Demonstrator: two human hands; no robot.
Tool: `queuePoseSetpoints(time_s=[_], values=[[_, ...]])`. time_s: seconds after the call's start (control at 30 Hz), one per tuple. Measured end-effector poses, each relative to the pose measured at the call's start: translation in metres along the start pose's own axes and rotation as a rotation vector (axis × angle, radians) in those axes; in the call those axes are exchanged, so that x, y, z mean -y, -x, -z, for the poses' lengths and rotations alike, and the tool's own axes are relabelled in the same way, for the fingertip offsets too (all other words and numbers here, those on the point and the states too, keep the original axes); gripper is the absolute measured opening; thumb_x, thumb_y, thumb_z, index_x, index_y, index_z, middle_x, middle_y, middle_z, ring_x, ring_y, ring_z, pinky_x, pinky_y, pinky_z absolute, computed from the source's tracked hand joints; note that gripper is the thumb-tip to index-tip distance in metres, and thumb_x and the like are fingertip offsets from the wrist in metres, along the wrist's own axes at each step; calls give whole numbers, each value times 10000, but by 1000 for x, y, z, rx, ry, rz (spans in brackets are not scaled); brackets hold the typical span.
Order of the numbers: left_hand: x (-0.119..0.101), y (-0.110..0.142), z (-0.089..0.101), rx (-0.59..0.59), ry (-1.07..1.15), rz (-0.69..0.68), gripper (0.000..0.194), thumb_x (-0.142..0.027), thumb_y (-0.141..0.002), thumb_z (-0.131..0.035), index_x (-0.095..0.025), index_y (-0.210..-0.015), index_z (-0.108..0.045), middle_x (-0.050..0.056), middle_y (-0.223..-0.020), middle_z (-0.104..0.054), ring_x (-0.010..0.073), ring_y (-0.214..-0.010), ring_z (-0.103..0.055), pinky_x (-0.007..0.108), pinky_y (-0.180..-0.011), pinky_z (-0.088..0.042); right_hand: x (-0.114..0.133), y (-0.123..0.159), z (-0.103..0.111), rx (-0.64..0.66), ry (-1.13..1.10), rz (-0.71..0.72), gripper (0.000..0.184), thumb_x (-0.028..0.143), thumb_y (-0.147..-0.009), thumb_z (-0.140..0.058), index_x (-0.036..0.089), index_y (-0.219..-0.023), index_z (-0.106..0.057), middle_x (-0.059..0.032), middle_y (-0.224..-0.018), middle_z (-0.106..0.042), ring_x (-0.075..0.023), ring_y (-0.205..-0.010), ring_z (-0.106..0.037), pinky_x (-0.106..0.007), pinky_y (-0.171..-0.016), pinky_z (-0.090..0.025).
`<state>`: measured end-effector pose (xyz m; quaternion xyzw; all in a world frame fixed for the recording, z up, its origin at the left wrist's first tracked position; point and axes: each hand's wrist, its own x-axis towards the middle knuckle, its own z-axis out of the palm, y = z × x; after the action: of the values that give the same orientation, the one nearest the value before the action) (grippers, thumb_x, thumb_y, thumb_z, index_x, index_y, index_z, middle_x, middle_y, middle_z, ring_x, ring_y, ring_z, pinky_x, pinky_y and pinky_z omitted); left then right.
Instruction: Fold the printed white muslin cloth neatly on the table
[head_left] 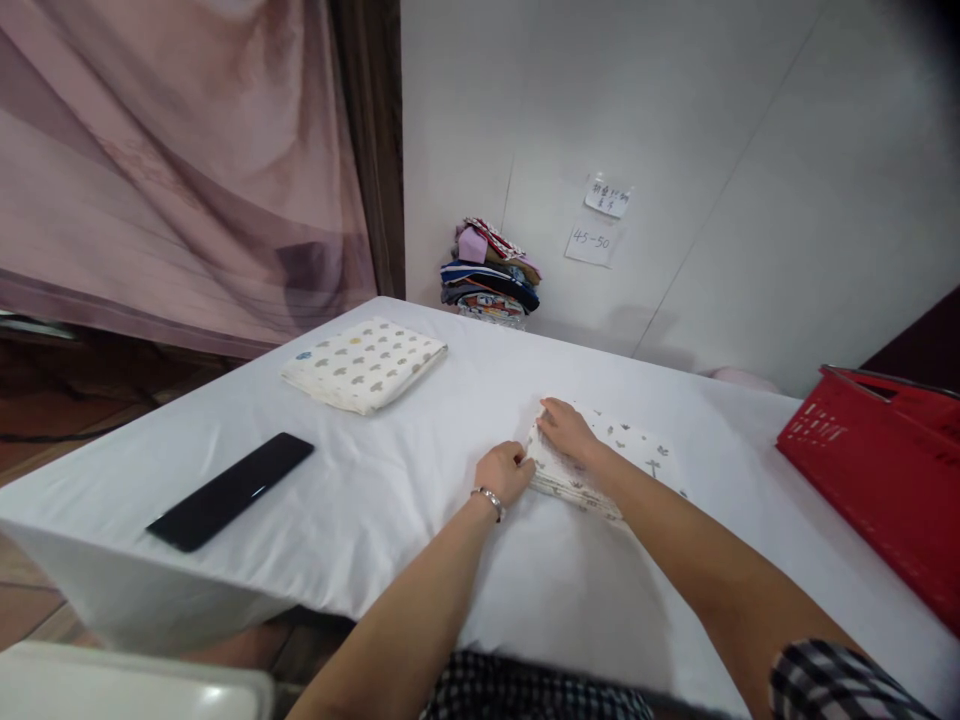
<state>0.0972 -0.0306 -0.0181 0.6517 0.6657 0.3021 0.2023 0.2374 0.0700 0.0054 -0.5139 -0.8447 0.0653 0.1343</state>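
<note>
A folded white cloth with small grey plant prints (654, 462) lies in several layers on the white-covered table. My left hand (504, 472), with a bracelet at the wrist, pinches its near left corner between thumb and curled fingers. At the far left corner, my right hand (568, 430) has its fingers closed over the edge. My right forearm crosses above the cloth and hides part of it. Farther left on the table lies another folded white cloth with grey prints (367, 362), untouched.
A black phone-like slab (232, 490) lies near the table's left front. On the right stands a red plastic basket (877, 460). Behind the table's far edge rises a stack of folded fabrics (491, 270). Paper notes (592, 240) hang on the wall, and a pink curtain (187, 150) hangs at left.
</note>
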Motion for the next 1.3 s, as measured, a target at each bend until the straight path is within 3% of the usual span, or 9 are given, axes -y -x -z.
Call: queuePoseSetpoints(time_s=[0.23,0.43,0.57,0.77,0.93,1.17,1.3], values=[[0,-3,-1,12,6,7,147,-294,-738,-480,-207,-665,-574,-8,-739,-618,124,-662,-517,239,-566,-308,-4,-6,-16,177,96,-18,460,357,-894,-292,207,-1326,-343,-88,-1446,-241,-250,-1320,-179,-494,-1014,-187],[2,-4,-2,7,17,15,138,-284,-737,-484,-210,-662,-573,-12,-744,-618,122,-668,-517,238,-580,-318,0,-2,-13,230,57,-60,504,381,-904,-258,206,-1376,-265,-79,-1474,-156,-239,-1345,-106,-498,-1041,-124],[3,-4,-2,8,4,3,152,-280,-742,-474,-205,-651,-570,-13,-716,-605,119,-659,-511,232,-575,-316,4,26,-6,237,-9,-10,535,415,-896,-277,192,-1382,-251,-96,-1465,-184,-220,-1343,-131,-463,-1044,-152],[5,-6,-1,5,34,-14,158,-283,-739,-471,-205,-632,-557,-16,-683,-593,115,-640,-504,225,-566,-317,3,97,12,266,-61,61,509,458,-902,-246,230,-1346,-340,-61,-1453,-235,-210,-1341,-150,-414,-1055,-151],[5,-4,1,18,79,8,163,-310,-750,-480,-203,-655,-558,-18,-682,-596,113,-655,-517,215,-598,-346,0,136,28,246,-35,75,540,407,-863,-374,242,-1371,-291,-53,-1448,-251,-214,-1331,-183,-414,-1060,-144],[6,0,-3,-94,80,52,222,-395,-737,-527,-203,-828,-591,23,-838,-640,153,-793,-567,247,-707,-391,10,139,25,151,12,50,543,343,-835,-422,241,-1356,-309,-64,-1419,-310,-216,-1303,-241,-407,-1042,-169],[5,2,-3,-100,24,34,226,-399,-752,-512,-198,-785,-609,31,-802,-652,156,-796,-577,260,-730,-388,23,129,14,120,21,100,542,329,-833,-434,215,-1349,-314,-83,-1413,-313,-221,-1302,-233,-420,-1037,-170]])
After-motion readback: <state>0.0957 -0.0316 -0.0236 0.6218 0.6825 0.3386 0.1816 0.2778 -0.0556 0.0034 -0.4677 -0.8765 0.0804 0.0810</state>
